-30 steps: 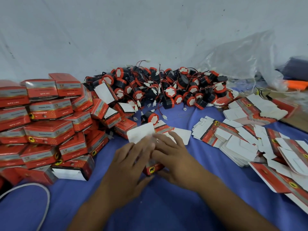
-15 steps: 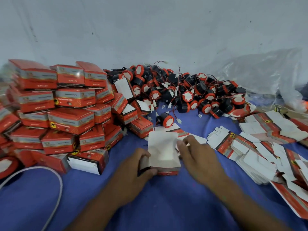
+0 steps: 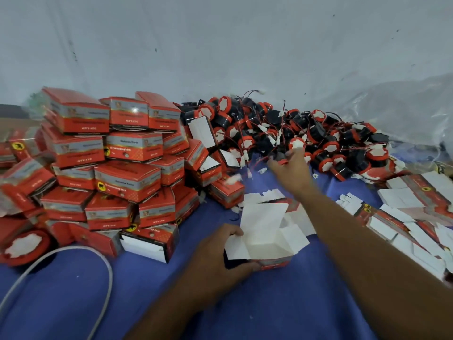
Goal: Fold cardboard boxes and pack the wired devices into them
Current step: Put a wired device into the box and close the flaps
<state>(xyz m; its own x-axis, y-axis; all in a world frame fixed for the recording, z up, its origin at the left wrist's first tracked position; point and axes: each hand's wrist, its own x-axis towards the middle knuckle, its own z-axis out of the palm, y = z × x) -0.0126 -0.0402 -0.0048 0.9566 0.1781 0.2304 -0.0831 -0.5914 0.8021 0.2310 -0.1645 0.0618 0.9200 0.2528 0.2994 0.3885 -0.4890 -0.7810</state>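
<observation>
On the blue cloth (image 3: 269,305), centre-front, an open box (image 3: 267,245) stood w/ white flaps up. The left hand (image 3: 215,261) gripped its left end, thumb along the front and fingers curled over the rim. The right hand (image 3: 290,169), blurred, was at the near edge of the device pile (image 3: 323,133), fingers curled on one black-and-red wired device (image 3: 282,159). Closed boxes (image 3: 117,168) were stacked at left, flat blanks (image 3: 392,217) lay at right, and a white cable (image 3: 104,278) ran bottom-left.
</observation>
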